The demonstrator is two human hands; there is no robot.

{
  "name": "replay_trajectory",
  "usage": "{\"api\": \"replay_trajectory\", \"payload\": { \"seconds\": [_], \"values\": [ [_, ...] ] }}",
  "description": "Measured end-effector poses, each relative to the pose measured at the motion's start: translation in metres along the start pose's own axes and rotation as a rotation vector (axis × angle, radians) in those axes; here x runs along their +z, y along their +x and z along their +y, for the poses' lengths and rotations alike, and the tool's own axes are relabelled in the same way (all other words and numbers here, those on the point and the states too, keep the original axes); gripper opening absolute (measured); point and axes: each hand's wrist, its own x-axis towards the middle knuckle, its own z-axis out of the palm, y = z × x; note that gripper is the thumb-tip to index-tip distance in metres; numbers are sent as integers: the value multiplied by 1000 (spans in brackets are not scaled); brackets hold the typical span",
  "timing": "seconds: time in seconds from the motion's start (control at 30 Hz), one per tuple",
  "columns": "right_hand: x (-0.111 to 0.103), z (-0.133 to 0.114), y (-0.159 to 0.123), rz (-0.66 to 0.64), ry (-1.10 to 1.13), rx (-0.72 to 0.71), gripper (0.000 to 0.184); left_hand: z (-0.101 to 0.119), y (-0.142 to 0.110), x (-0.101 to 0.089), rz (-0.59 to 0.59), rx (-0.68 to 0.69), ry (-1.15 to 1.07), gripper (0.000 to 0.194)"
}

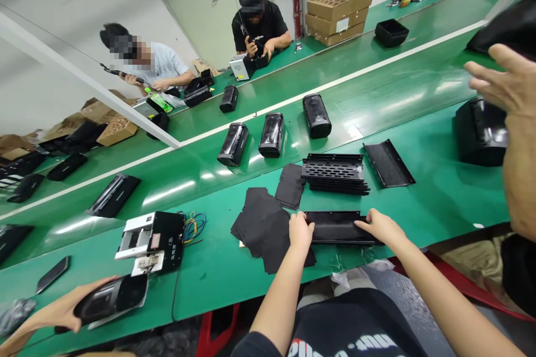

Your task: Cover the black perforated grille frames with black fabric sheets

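A black curved plastic panel lies near the table's front edge, its hollow side facing up. My left hand grips its left end, thumb over the rim. At the opposite end, my right hand is closed on it with the thumb inside. Thin black sheets are fanned out beside my left hand, and a smaller pile of black sheets lies behind them. Beyond the panel sits a stack of slotted black panels. One more curved black panel rests to the right of that stack.
Black housings stand along the green conveyor belt. A small black-and-white machine is on the left, where a co-worker's hand holds a black case. Another person's raised hand is close on the right. Two people work across the belt.
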Motion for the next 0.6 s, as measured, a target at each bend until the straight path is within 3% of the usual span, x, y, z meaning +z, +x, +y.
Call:
{"api": "replay_trajectory", "payload": {
  "seconds": [0.17, 0.47, 0.6],
  "values": [
    [5, -2, 9, 28, 64, -2, 33, -6, 5, 3, 11, -29, -111, 26],
    [2, -9, 7, 67, 296, -27, 34, -13, 4, 0, 21, -85, -534, 33],
    [-18, -27, -10, -30, 646, -84, 33, -12, -4, -14, 42, -77, -682, 26]
  ]
}}
